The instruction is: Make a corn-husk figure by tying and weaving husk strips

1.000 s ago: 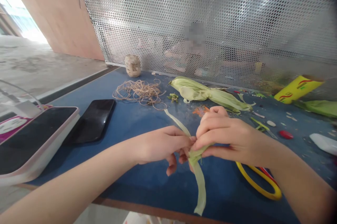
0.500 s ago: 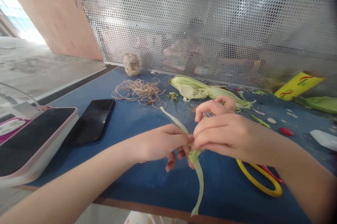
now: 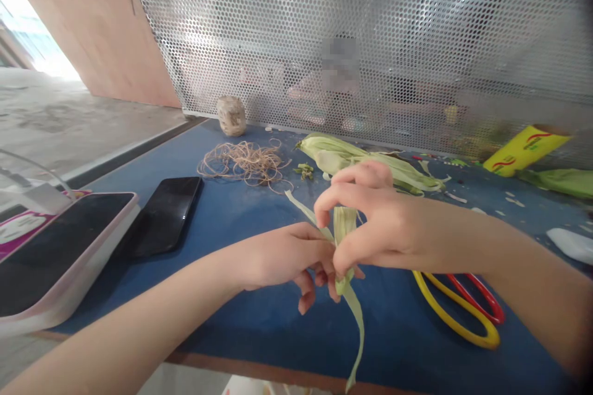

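Note:
Pale green corn husk (image 3: 345,226) is between my hands near the table's front, with one thin strip hanging down past my fingers and another end sticking out at the upper left. My left hand (image 3: 296,259) pinches the husk where the strip crosses it. On the same spot, my right hand (image 3: 375,222) presses its thumb, while its other fingers arch over the top of the husk. The exact crossing is partly hidden by my fingertips. Beyond my right hand lies a larger bunch of corn husks (image 3: 333,151). Scissors (image 3: 456,314) with yellow and red handles lie beneath my right forearm.
Tangled twine (image 3: 245,163) and a twine roll (image 3: 231,115) are at the back left. A black phone (image 3: 169,216) and another device (image 3: 65,253) occupy the left. At right are a yellow tube (image 3: 525,151) and a white object (image 3: 572,245). Perforated metal (image 3: 287,24) stands behind; a person is beyond.
My right hand has shifted left and its fingers have lifted, showing the upright husk underneath. The hanging strip has swung slightly right. My left hand stays nearly in place.

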The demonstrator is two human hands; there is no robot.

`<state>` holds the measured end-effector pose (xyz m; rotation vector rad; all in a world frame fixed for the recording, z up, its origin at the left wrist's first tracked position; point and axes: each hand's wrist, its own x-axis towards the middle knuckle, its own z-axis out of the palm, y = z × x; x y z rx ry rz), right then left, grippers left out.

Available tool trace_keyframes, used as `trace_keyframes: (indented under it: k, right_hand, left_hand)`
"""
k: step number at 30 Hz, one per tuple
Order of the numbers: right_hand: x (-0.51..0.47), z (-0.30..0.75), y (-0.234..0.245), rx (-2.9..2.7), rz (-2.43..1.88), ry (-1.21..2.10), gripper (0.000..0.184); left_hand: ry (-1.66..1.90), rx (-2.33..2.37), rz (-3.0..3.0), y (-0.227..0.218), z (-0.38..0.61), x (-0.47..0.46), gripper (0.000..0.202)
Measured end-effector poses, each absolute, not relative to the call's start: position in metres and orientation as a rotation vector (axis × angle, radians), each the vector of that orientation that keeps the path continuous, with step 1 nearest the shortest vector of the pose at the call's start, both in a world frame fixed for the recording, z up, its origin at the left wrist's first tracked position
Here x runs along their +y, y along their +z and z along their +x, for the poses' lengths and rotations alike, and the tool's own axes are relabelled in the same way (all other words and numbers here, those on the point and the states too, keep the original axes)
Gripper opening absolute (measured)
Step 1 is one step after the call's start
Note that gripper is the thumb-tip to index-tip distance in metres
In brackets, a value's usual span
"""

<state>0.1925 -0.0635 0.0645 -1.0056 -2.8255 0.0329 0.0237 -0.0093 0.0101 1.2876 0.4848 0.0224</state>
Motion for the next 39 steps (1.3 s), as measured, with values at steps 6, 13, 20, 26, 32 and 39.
trace_keyframes:
  k: [6, 13, 20, 26, 32, 39]
  right_hand:
    - [-0.059, 0.185, 0.074, -2.863, -0.959, -0.098, 0.028]
    - [-0.055, 0.183, 0.07, -2.788, -0.89, 0.369, 0.021]
    - [-0.055, 0.192, 0.067, -2.681, -0.902, 0.505, 0.022]
    - [-0.052, 0.194, 0.071, -2.721, -0.912, 0.412, 0.021]
    - [-0.059, 0.193, 0.077, -2.784, -0.925, 0.021, 0.019]
    - [-0.063, 0.183, 0.079, -2.824, -0.917, 0.01, 0.031]
  left_hand:
    - [0.069, 0.452, 1.231, 0.011, 0.02, -0.007, 0.024]
    - [0.059, 0.38, 1.161, 0.012, 0.02, -0.007, 0.018]
    - [0.16, 0.328, 1.094, 0.007, 0.019, -0.005, 0.023]
    - [0.119, 0.254, 1.079, 0.007, 0.019, -0.005, 0.024]
    - [0.075, 0.298, 1.084, 0.008, 0.018, -0.004, 0.028]
    - [0.062, 0.315, 1.035, 0.006, 0.018, -0.003, 0.023]
